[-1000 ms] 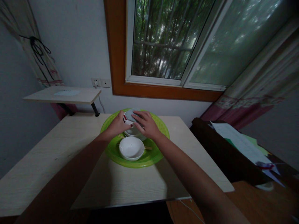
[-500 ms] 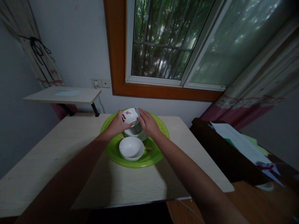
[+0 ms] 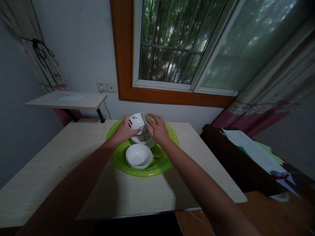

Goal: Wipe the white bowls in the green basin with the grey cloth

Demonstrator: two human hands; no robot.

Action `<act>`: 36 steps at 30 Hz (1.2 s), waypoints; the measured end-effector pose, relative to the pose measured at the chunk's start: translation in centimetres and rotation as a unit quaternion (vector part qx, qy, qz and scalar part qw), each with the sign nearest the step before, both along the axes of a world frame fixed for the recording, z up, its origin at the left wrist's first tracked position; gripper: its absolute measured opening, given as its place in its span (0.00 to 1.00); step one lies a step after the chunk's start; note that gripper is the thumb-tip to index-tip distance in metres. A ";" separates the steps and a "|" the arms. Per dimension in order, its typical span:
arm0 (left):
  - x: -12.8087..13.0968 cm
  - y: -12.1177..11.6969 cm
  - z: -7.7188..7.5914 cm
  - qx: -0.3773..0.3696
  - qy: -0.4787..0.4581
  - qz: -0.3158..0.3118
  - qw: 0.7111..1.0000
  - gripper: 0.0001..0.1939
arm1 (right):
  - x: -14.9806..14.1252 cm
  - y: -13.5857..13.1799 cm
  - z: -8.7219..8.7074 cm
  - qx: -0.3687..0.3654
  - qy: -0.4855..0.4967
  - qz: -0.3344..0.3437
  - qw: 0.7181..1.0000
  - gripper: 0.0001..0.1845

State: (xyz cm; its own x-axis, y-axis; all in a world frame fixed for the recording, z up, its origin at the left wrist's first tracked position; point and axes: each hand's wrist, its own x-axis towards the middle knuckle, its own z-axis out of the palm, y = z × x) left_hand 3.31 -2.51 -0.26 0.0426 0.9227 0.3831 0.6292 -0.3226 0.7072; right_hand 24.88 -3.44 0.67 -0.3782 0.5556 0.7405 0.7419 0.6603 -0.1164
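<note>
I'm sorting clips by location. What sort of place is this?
Probably a room in a home: a curtained window, a light wooden desk, and white bowls in a green basin.

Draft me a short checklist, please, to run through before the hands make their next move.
1. Left hand grips the patterned bowl: ok.
2. Patterned bowl upright: not ok, it is tilted.
3. Right hand has a firm hold: cannot tell, its contact is partly hidden.
4. Front white bowl upright in the green basin: ok.
5. Chopsticks fully in view: not ok, bowls hide part of them.
6. Inside of the patterned bowl clean: cannot tell.
</note>
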 end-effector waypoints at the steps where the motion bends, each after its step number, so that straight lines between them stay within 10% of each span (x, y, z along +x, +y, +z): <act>1: 0.0 0.0 0.0 -0.003 0.000 0.001 1.000 0.30 | 0.1 0.1 -0.1 0.003 0.004 -0.006 1.000 0.22; 11: -0.2 0.1 0.1 0.002 -0.026 -0.013 1.000 0.34 | -0.4 -0.9 0.2 0.003 -0.104 0.062 0.993 0.23; 36: -0.1 0.0 -0.1 -0.059 -0.120 -0.048 0.990 0.39 | 0.2 1.3 -1.3 -0.087 0.013 0.049 0.995 0.27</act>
State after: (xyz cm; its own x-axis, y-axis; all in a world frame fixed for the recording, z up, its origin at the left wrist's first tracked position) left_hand 3.19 -2.53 -0.32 0.0535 0.9576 0.2832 0.4091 -0.2798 0.8685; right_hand 25.07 -2.11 -0.59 -0.4188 0.6379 0.6463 0.6710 0.6969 -0.2530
